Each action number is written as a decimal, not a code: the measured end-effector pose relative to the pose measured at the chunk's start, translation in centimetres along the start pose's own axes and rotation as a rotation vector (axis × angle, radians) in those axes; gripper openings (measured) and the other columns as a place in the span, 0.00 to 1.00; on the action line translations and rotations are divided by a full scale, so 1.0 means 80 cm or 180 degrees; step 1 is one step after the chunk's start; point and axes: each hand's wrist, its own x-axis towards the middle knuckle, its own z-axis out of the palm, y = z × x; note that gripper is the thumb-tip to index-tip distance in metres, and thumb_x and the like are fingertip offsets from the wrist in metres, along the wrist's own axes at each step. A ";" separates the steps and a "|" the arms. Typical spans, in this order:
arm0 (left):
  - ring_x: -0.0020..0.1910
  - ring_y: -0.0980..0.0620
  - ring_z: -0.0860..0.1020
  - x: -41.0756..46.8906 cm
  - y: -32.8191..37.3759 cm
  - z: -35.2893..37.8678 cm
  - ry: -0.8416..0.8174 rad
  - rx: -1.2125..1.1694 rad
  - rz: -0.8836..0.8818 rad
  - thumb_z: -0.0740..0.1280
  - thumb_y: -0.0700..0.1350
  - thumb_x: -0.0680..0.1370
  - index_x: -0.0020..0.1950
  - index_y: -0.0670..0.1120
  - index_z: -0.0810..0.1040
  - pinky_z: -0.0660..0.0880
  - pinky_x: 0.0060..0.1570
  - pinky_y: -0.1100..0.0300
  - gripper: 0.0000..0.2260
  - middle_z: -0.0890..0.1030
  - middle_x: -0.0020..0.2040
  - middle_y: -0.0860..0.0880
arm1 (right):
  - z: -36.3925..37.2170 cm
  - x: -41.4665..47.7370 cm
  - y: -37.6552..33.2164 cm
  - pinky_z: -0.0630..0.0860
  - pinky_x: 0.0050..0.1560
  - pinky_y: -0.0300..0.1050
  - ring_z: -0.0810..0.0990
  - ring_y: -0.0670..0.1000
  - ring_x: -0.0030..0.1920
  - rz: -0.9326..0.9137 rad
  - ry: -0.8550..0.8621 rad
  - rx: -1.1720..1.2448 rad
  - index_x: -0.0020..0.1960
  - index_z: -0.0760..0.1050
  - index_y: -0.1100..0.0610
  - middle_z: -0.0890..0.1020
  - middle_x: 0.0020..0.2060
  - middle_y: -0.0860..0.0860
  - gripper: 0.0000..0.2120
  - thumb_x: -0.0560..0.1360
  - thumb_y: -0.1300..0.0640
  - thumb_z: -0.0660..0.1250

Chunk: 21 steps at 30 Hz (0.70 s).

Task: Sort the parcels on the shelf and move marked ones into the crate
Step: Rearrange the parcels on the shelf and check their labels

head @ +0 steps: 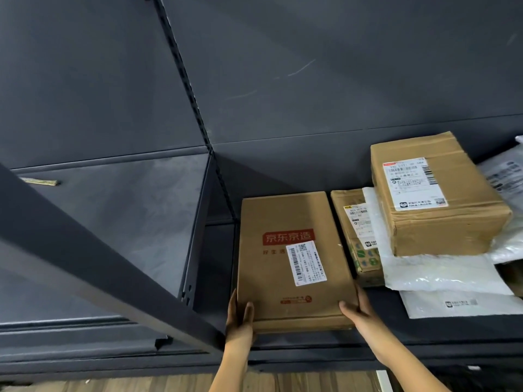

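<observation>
Here, left grip, right grip both holding flat box, its underside hidden, label blurred.

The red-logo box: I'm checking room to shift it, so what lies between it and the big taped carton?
In the head view, a narrow green-printed box lies beside the red-logo box, then a white mailer bag overlapping it, under the big taped carton.

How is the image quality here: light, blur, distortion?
Head view: dim, and the dark shelf loses detail; the wide angle slants the upright; small print on the box is soft; mild glare on the mailers; left hand and right hand, gripping the box, look sharp.
</observation>
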 end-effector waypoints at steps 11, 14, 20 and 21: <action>0.76 0.45 0.56 -0.028 0.053 0.010 0.0133 0.2513 -0.0001 0.57 0.51 0.81 0.79 0.48 0.46 0.61 0.71 0.51 0.30 0.50 0.79 0.45 | -0.016 -0.025 -0.020 0.60 0.70 0.43 0.61 0.51 0.73 0.0150 -0.0154 -0.0879 0.77 0.46 0.50 0.59 0.75 0.48 0.32 0.79 0.47 0.58; 0.77 0.46 0.38 -0.064 0.123 0.039 -0.0019 0.3401 0.0678 0.56 0.59 0.79 0.78 0.46 0.51 0.45 0.75 0.47 0.32 0.35 0.78 0.44 | -0.053 -0.051 -0.044 0.64 0.69 0.41 0.69 0.47 0.68 -0.0045 -0.0266 -0.1352 0.71 0.66 0.52 0.69 0.70 0.47 0.22 0.78 0.48 0.60; 0.76 0.49 0.57 -0.115 0.242 0.171 -0.1271 0.1318 0.1393 0.61 0.60 0.78 0.78 0.46 0.52 0.58 0.71 0.56 0.35 0.56 0.78 0.48 | -0.157 -0.119 -0.166 0.79 0.44 0.42 0.81 0.49 0.45 -0.1979 0.2049 0.0467 0.45 0.77 0.56 0.82 0.43 0.53 0.04 0.76 0.63 0.64; 0.75 0.48 0.60 -0.115 0.250 0.192 -0.1401 0.1153 0.1280 0.62 0.59 0.78 0.78 0.45 0.54 0.61 0.68 0.58 0.34 0.59 0.77 0.48 | -0.174 -0.113 -0.177 0.77 0.48 0.43 0.80 0.49 0.48 -0.2064 0.2465 0.0564 0.48 0.76 0.55 0.81 0.45 0.50 0.03 0.76 0.60 0.65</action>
